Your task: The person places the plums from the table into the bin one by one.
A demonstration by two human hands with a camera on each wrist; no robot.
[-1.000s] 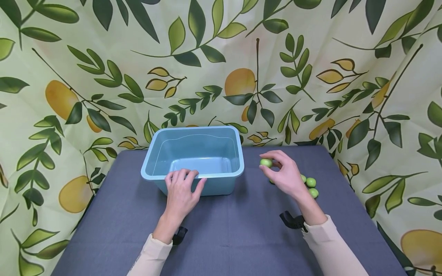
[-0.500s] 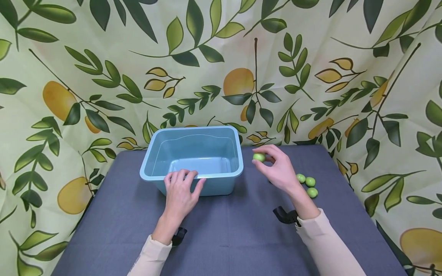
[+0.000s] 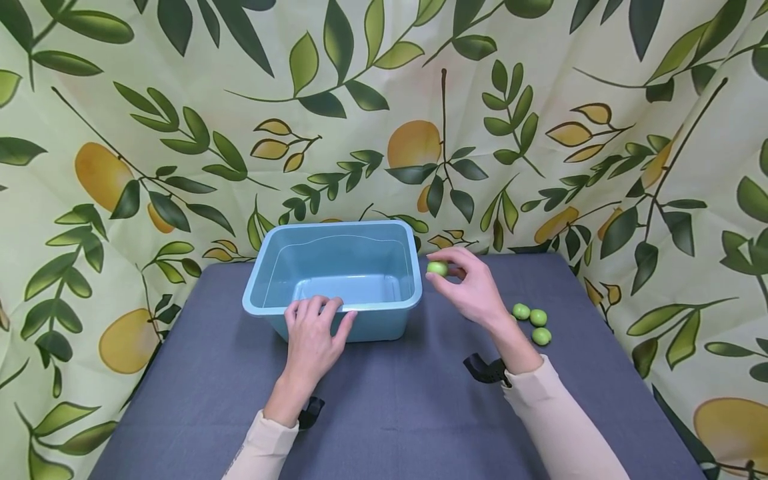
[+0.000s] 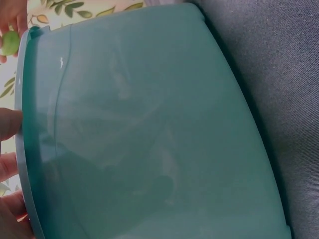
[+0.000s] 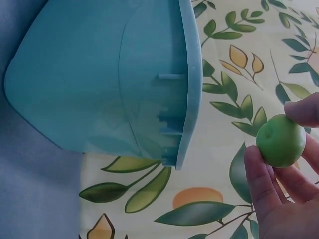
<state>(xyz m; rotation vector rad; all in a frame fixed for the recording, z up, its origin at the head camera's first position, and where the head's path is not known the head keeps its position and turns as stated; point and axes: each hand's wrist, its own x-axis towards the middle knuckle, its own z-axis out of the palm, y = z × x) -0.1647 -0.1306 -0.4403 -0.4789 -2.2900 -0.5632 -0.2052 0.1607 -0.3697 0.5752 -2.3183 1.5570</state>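
Observation:
My right hand (image 3: 471,283) pinches a small round green fruit (image 5: 281,140), smooth with a dimple like a plum's, between thumb and fingertips. It is raised just right of the tub's right rim. My left hand (image 3: 313,337) holds the front rim of a blue plastic tub (image 3: 342,323), its fingers bent over the edge and thumb spread to the right. In the left wrist view, fingers (image 4: 9,167) show at the rim beside the tub's outer wall. No fruit shows on the visible part of the tub's floor.
Several more green fruits (image 3: 538,317) lie grouped on the dark cloth-covered table (image 3: 408,413), right of my right forearm. A leaf-and-fruit patterned cloth (image 3: 360,133) hangs close behind the tub and along both sides. Each wrist wears a black strap (image 3: 483,369).
My right hand has carried the green fruit leftward and slightly up, from near the grouped fruits to beside the tub's right rim. The left hand has stayed on the front rim.

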